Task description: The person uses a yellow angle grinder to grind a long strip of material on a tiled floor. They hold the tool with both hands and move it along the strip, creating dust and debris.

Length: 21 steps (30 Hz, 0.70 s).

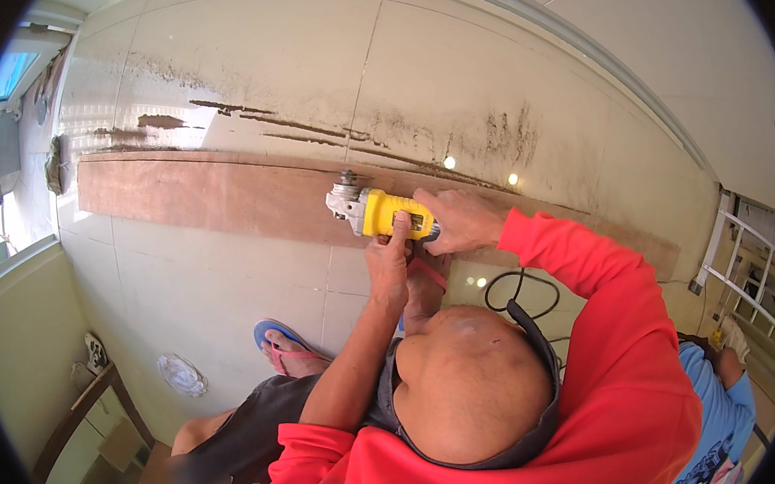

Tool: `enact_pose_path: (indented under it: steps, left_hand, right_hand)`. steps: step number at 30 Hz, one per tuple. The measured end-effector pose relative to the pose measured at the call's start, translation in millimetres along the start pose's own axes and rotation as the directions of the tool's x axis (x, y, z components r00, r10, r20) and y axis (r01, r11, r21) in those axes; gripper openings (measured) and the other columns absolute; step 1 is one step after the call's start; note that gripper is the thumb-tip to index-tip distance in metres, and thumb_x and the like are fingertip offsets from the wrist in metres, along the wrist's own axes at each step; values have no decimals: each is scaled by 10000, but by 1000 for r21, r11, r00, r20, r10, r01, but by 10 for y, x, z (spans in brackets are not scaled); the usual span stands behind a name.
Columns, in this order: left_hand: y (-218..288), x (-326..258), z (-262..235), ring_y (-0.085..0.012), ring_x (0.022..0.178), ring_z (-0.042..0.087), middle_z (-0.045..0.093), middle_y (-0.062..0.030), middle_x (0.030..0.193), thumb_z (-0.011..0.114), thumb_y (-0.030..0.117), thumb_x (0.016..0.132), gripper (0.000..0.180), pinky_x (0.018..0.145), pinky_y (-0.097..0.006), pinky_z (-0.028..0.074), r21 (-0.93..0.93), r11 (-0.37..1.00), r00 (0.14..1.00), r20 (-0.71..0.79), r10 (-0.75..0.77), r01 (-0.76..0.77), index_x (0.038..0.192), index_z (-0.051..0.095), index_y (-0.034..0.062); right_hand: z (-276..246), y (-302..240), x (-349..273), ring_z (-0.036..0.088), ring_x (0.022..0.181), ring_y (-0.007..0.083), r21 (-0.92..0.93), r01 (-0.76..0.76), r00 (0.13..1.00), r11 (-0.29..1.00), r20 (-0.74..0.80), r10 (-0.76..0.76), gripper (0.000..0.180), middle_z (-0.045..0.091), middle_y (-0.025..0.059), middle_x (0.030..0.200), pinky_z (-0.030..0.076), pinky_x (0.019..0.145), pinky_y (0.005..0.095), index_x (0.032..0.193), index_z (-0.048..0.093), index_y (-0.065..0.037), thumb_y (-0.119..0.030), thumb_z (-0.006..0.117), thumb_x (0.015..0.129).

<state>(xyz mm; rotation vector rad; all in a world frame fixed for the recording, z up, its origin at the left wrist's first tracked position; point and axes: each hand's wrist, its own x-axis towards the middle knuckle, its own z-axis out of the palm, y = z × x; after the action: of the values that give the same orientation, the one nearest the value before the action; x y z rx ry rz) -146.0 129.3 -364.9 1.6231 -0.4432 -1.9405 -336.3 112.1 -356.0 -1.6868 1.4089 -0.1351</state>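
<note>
A person in a red hoodie (601, 362) crouches right below me, head (473, 382) bent over a long brown plank (199, 194) lying on the floor. Both of that person's hands hold a yellow angle grinder (391, 212). One hand (389, 260) grips the body from the near side and the other hand (461, 219) holds the rear. The grinder's grey head (344, 195) rests at the plank's far edge. My left hand is out of view. A blue-sleeved arm (705, 389) enters at the lower right, and its hand (731, 341) is too small to read.
Pale floor tiles carry dark mortar streaks (304, 125). A black cord (521, 290) loops beside the crouching person, whose foot wears a blue flip-flop (276, 339). A round white cover (182, 373) lies to the left, a wooden frame (90, 425) stands lower left, and a white railing (750, 275) is at right.
</note>
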Motion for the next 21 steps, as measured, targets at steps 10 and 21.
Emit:
enact_pose_path:
  steps: [10,21]
  left_hand:
    - [109,-301,200,-48,720,541,633,20,875,819,321,975,357,643,-237,440,-79,987,990,15,142,-140,1129,668,35]
    - [437,-786,603,-135,913,648,696,-72,1034,729,346,1036,401,794,-314,541,-143,943,944,100,316,-301,1186,651,-19]
  right_hand:
    - [-151,-149,-253,698,886,492,41,-24,1000,999,-13,25,634,703,281,930,549,739,556,1201,523,-31,-346,829,743]
    - [-887,-1160,-744,694,900,480,-150,-64,985,987,-170,39,582,712,234,959,554,758,543,1203,555,-66,-322,852,772]
